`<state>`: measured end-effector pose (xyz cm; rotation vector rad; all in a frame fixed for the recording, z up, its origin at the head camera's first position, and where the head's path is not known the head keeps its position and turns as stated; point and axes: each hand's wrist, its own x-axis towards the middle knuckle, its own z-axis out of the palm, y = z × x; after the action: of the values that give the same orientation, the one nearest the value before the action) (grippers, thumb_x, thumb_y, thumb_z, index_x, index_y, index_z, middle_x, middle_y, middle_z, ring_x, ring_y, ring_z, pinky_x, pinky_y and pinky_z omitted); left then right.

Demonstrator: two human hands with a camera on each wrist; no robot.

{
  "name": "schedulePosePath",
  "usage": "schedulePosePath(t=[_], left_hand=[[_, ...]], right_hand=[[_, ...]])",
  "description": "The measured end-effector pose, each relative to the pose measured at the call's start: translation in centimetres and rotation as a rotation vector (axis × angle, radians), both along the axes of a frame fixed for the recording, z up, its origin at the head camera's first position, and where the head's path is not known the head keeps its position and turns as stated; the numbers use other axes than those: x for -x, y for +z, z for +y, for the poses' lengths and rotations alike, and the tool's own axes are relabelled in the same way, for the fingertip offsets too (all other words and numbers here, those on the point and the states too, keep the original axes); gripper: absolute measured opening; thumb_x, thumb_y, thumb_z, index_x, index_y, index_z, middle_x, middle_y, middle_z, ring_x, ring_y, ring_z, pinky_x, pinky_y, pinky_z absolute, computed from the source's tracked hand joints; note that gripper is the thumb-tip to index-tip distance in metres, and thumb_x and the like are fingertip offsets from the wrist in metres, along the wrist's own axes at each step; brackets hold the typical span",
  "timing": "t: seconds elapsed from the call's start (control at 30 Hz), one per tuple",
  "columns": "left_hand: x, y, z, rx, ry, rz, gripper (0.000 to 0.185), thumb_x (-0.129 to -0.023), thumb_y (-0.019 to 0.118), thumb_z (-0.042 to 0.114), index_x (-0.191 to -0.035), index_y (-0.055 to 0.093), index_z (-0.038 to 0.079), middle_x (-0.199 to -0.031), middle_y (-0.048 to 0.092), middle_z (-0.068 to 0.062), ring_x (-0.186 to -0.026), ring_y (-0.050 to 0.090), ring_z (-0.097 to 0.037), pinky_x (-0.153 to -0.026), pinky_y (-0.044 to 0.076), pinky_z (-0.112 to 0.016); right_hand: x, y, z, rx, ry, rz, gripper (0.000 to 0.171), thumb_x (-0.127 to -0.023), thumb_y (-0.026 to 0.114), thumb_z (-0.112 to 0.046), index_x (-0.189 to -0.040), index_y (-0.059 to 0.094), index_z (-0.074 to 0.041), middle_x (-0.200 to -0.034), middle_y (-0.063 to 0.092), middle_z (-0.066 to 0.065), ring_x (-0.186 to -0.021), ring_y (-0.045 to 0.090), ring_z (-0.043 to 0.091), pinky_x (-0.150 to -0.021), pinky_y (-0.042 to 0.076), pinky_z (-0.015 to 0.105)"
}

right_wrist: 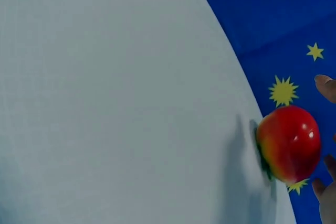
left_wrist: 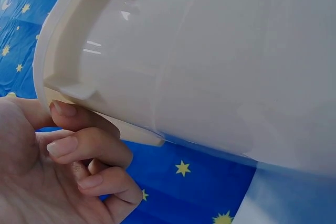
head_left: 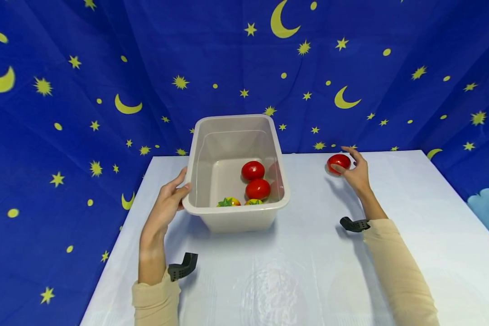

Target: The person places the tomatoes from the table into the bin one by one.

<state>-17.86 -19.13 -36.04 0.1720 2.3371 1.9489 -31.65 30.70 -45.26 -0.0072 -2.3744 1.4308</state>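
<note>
My left hand (head_left: 165,208) grips the left rim of a pale grey plastic bin (head_left: 236,222), thumb over the edge and fingers curled under it. In the left wrist view the bin's smooth outer wall (left_wrist: 210,66) fills most of the picture. Toward the table's far edge, my right hand (head_left: 357,174) spreads its thumb and fingers around a round red toy fruit (head_left: 337,160). The right wrist view shows this fruit (right_wrist: 291,142) shading to yellow, with green at its base and fingertips (right_wrist: 326,88) a little apart from it.
Inside the bin lie two red fruits, one behind (head_left: 252,170) and one in front (head_left: 258,189). Two yellow ones with green leaves, left (head_left: 229,202) and right (head_left: 253,202), show partly over the near rim. A blue starry curtain (head_left: 228,54) hangs behind the white table (head_left: 309,271).
</note>
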Motion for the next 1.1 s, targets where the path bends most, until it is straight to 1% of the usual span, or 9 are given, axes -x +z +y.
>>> schedulePosePath(t=[0.1, 0.27, 0.33, 0.47, 0.57, 0.67, 0.83, 0.97, 1.1], left_hand=[[-0.1, -0.1, -0.1, -0.005, 0.002, -0.002, 0.054, -0.105, 0.042, 0.017, -0.155, 0.022, 0.012, -0.081, 0.069, 0.012, -0.075, 0.061, -0.006, -0.067, 0.050, -0.022], [0.0, 0.1, -0.2, -0.008, -0.004, -0.005, 0.055, -0.105, 0.042, 0.018, -0.156, 0.021, 0.011, -0.088, 0.070, 0.010, -0.080, 0.066, -0.009, -0.071, 0.054, -0.023], [0.0, 0.0, -0.2, -0.011, -0.006, -0.007, 0.055, -0.105, 0.042, 0.018, -0.156, 0.021, 0.011, -0.087, 0.071, 0.010, -0.080, 0.066, -0.008, -0.070, 0.054, -0.023], [0.0, 0.0, -0.2, -0.016, -0.004, -0.004, 0.055, -0.105, 0.042, 0.017, -0.156, 0.021, 0.011, -0.085, 0.070, 0.010, -0.078, 0.065, -0.007, -0.070, 0.053, -0.023], [0.0, -0.1, -0.2, -0.018, -0.003, -0.002, 0.055, -0.105, 0.042, 0.017, -0.155, 0.021, 0.010, -0.085, 0.070, 0.009, -0.079, 0.065, -0.008, -0.070, 0.054, -0.023], [0.0, -0.1, -0.1, -0.021, -0.002, -0.002, 0.055, -0.105, 0.042, 0.017, -0.155, 0.021, 0.010, -0.086, 0.071, 0.009, -0.079, 0.066, -0.009, -0.071, 0.054, -0.023], [0.0, -0.2, -0.1, -0.025, 0.001, 0.002, 0.054, -0.105, 0.042, 0.016, -0.155, 0.022, 0.009, -0.084, 0.071, 0.009, -0.075, 0.066, -0.009, -0.069, 0.054, -0.023], [0.0, -0.2, -0.1, -0.020, 0.000, 0.004, 0.054, -0.105, 0.042, 0.016, -0.155, 0.022, 0.009, -0.082, 0.070, 0.010, -0.073, 0.065, -0.008, -0.068, 0.053, -0.023], [0.1, -0.2, -0.1, -0.020, -0.004, 0.013, 0.054, -0.106, 0.042, 0.017, -0.155, 0.021, 0.009, -0.083, 0.070, 0.011, -0.077, 0.065, -0.007, -0.069, 0.053, -0.023]], right_hand=[[0.1, -0.5, 0.2, 0.007, 0.010, -0.036, 0.073, -0.079, 0.075, 0.001, -0.145, 0.043, 0.000, -0.152, 0.037, 0.022, -0.143, 0.029, 0.039, -0.112, 0.024, 0.058], [-0.1, -1.4, 0.5, 0.045, 0.019, -0.073, 0.089, -0.078, 0.077, 0.001, -0.153, 0.028, -0.002, -0.153, 0.030, 0.028, -0.144, 0.025, 0.042, -0.116, 0.019, 0.059], [-0.1, -1.6, 0.5, 0.064, 0.019, -0.085, 0.093, -0.078, 0.077, 0.001, -0.154, 0.023, -0.004, -0.155, 0.028, 0.027, -0.145, 0.023, 0.041, -0.117, 0.017, 0.058], [-0.1, -2.0, 0.7, 0.069, 0.007, -0.118, 0.098, -0.079, 0.078, -0.001, -0.156, 0.018, -0.007, -0.158, 0.025, 0.022, -0.146, 0.022, 0.038, -0.118, 0.018, 0.054], [0.0, -2.2, 0.7, 0.070, 0.004, -0.134, 0.099, -0.079, 0.078, 0.000, -0.156, 0.017, -0.007, -0.158, 0.024, 0.021, -0.146, 0.023, 0.036, -0.118, 0.020, 0.051], [0.1, -2.4, 0.8, 0.078, 0.008, -0.139, 0.098, -0.078, 0.076, 0.004, -0.156, 0.017, -0.005, -0.157, 0.026, 0.023, -0.145, 0.026, 0.038, -0.117, 0.023, 0.050], [0.1, -2.6, 0.8, 0.059, 0.001, -0.150, 0.094, -0.079, 0.073, 0.008, -0.155, 0.019, -0.001, -0.157, 0.025, 0.025, -0.142, 0.029, 0.042, -0.115, 0.026, 0.052], [0.3, -2.7, 0.7, 0.018, -0.029, -0.190, 0.089, -0.082, 0.070, 0.007, -0.155, 0.021, -0.002, -0.157, 0.024, 0.024, -0.141, 0.030, 0.044, -0.114, 0.027, 0.052], [0.5, -2.7, 0.5, 0.005, -0.046, -0.211, 0.086, -0.083, 0.069, 0.006, -0.155, 0.023, -0.004, -0.157, 0.026, 0.024, -0.139, 0.034, 0.045, -0.113, 0.029, 0.052]])
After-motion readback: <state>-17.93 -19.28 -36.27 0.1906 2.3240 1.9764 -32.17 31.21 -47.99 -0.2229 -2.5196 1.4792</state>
